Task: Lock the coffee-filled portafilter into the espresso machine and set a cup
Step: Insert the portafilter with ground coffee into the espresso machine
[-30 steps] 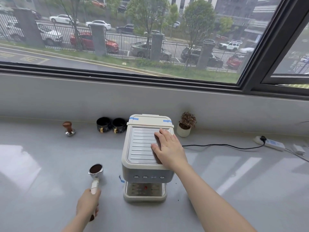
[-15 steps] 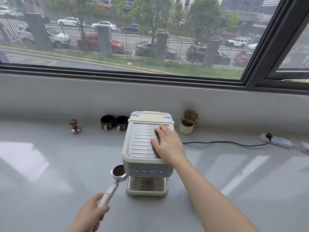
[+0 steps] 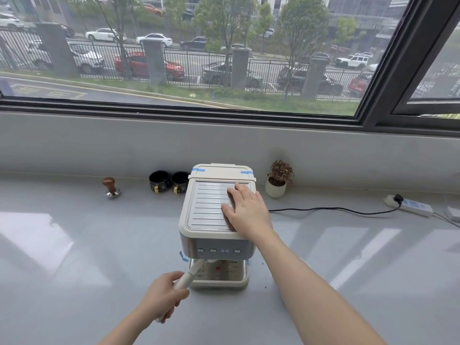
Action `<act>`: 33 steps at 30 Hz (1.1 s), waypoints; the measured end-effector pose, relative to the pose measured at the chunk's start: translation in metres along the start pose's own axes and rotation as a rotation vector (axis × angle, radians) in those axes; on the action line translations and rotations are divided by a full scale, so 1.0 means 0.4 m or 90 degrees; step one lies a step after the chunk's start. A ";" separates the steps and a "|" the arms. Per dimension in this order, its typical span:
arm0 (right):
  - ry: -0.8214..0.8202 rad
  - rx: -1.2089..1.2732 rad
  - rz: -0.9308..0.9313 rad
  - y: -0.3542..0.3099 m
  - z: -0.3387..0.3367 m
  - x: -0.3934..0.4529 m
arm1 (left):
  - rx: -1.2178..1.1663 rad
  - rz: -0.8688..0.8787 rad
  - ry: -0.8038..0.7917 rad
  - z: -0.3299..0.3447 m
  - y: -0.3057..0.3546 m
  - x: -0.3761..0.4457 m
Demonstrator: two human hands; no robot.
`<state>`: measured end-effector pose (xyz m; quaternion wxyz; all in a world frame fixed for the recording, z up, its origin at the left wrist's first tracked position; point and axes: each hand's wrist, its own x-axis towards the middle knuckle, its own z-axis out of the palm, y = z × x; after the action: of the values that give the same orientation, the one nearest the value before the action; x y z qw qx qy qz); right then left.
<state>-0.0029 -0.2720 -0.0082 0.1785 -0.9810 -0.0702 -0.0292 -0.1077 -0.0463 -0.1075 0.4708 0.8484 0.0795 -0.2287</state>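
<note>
A cream espresso machine (image 3: 199, 235) stands in the middle of the grey counter. My right hand (image 3: 246, 210) lies flat on the right side of its ribbed top. My left hand (image 3: 164, 295) grips the cream handle of the portafilter (image 3: 191, 272), which angles up to the right; its basket is hidden under the machine's front panel, above the drip tray (image 3: 219, 282). Two black cups with gold handles (image 3: 159, 181) stand side by side against the wall, just left of the machine's back.
A wooden-topped tamper (image 3: 110, 186) stands at the back left. A small potted plant (image 3: 277, 179) sits right of the machine. A black cord (image 3: 323, 209) runs to a white power strip (image 3: 410, 205) at the right. A few coffee grounds dot the counter near the machine.
My left hand carried the portafilter from the counter on the left rightward and under the machine's front, so the coffee-filled basket is now hidden. My right hand stayed on top.
</note>
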 end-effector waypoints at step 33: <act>0.009 0.000 0.006 0.003 0.005 0.005 | 0.061 0.053 -0.139 -0.092 0.068 0.156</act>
<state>-0.0007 -0.2721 -0.0104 0.1788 -0.9812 -0.0640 -0.0353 -0.0318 -0.0354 -0.0991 0.4448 0.8425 -0.0184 -0.3033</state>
